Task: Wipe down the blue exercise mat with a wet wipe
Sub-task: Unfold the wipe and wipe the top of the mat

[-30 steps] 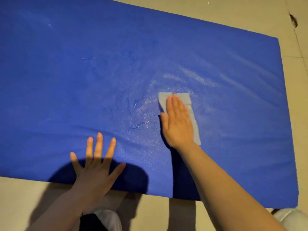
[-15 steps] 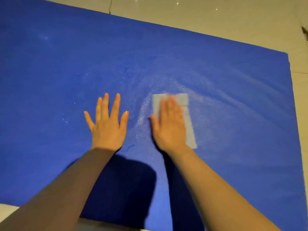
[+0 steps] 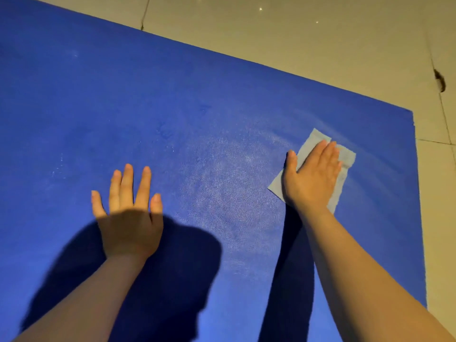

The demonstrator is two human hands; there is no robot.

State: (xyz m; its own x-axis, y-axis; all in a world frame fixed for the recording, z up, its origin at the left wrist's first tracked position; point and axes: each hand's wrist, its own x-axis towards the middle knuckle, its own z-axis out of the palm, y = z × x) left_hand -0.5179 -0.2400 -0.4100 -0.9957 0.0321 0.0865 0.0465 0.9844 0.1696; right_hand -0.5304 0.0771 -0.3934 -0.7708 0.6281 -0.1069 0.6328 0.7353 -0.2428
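Head view, wiping step in hand. The blue exercise mat (image 3: 172, 119) lay flat on a pale tiled floor (image 3: 320, 40), filling most of the frame, its far right corner visible. The right hand (image 3: 312, 178) pressed flat, fingers straight and together, on a folded grey wet wipe (image 3: 345, 169) near the mat's right edge; the wipe lay spread between palm and mat, not bunched or pinched. The left hand (image 3: 129, 213) rested flat on the mat well apart from the wipe, fingers straight and spread, holding nothing, apparently as a brace. A paler, speckled sheen on the mat between the 2 hands suggested a damp, already wiped zone; the far left of the mat looked darker and probably untreated, though this cannot be told for certain. Judged from this, the task was partly done. The next move would call for keeping even palm pressure while sliding the wipe over unwiped areas, without letting it fold or slip off the edge. No brand, label or legible writing was visible on the mat or wipe.
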